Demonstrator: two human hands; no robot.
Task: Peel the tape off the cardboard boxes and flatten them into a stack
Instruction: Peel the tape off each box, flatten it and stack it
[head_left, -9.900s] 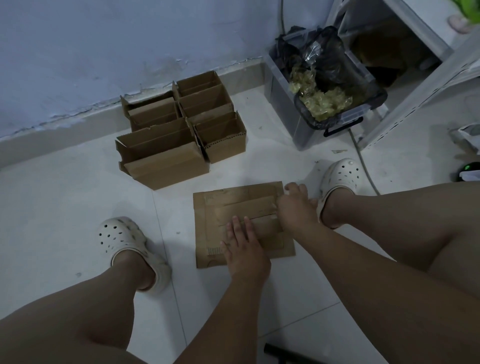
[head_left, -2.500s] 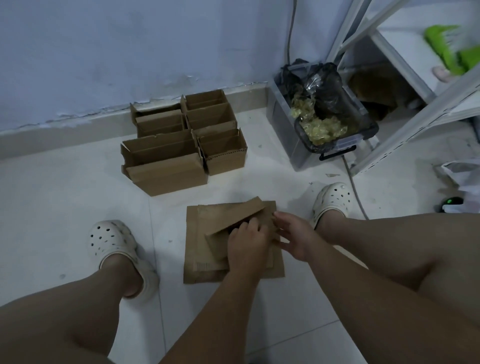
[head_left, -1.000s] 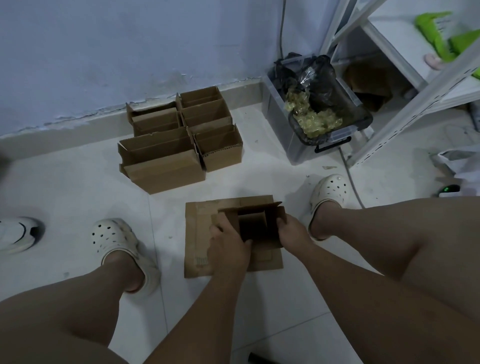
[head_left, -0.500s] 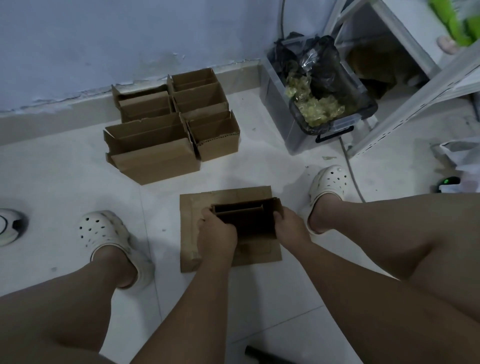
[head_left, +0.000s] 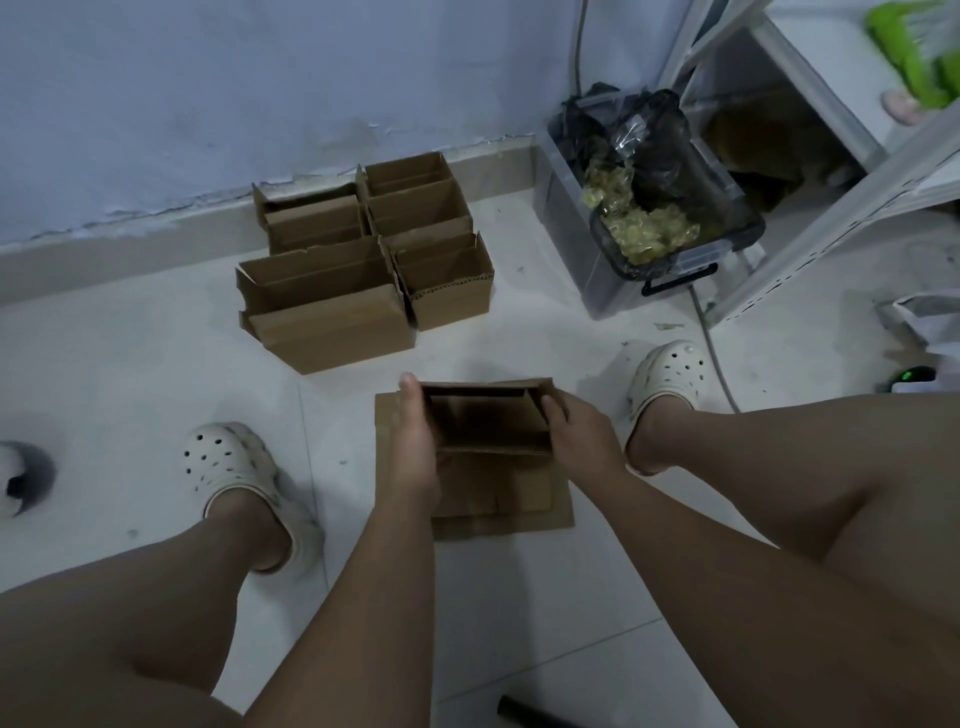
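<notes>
The person squatted over the tiled floor (head_left: 130, 364) with one small box (head_left: 488, 421) held up between both hands, its open mouth facing the camera and its dark inside showing. The left hand (head_left: 415, 441) lay along the box's nine o'clock wall with fingers straight, pressing inward. Whether the thumb hooked inside could not be told. The right hand (head_left: 582, 441) gripped the three o'clock wall, fingers curled over its rim. Directly beneath the box, and reaching toward six o'clock, lay the flattened cardboard (head_left: 519, 519) that made the start of the stack.

At eleven o'clock from the hands, against the wall, stood the cluster of waiting boxes (head_left: 363, 260), upright with their tops open. At one o'clock sat a bin (head_left: 665, 275) lined with a black bag and holding yellowish crumpled wads, probably stripped tape, though that was a guess.

The step in hand looked like collapsing this box: it appeared to be an open sleeve, and no tape could be made out on it. The next move would call for pushing two opposite corners toward each other so the walls fold flat, then laying the sheet square on the cardboard below and pressing it down. With several boxes standing untouched, the job seemed far from done.
</notes>
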